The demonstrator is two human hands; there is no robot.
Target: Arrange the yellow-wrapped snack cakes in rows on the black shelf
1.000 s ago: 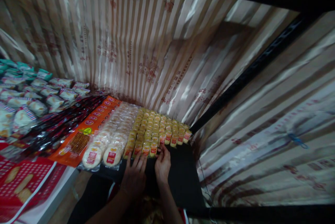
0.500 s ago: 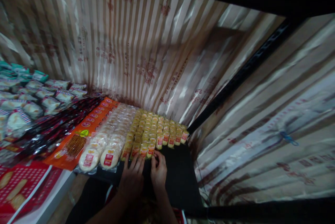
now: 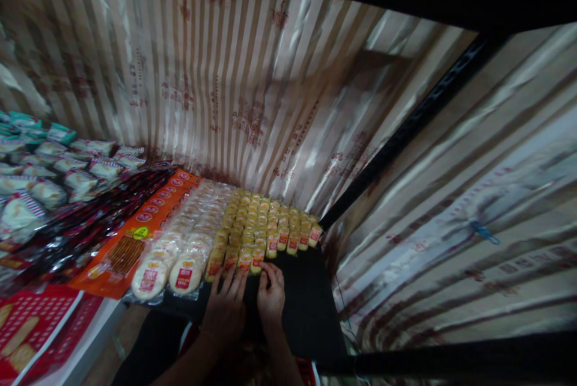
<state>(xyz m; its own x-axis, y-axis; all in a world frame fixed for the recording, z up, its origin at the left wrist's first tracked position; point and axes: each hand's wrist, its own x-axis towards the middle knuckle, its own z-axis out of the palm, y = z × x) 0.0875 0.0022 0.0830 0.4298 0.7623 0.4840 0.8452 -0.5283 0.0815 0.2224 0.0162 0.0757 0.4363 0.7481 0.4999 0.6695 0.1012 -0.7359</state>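
Observation:
Rows of small yellow wrapped snack packets lie on a dark shelf. My left hand rests flat with its fingers spread, the fingertips touching the front packets. My right hand is beside it, fingers curled at the front row's nearest packet; what it pinches is too small to make out. Left of the yellow rows lie round pale rice cakes in clear wrap.
Orange snack packs, dark red packets, white and teal packets and a red box fill the left. A striped glossy sheet backs the shelf. A black post runs diagonally at the right.
Both hands have drifted slightly left along the front row. The right hand's fingers have curled in more. The view has shifted a little.

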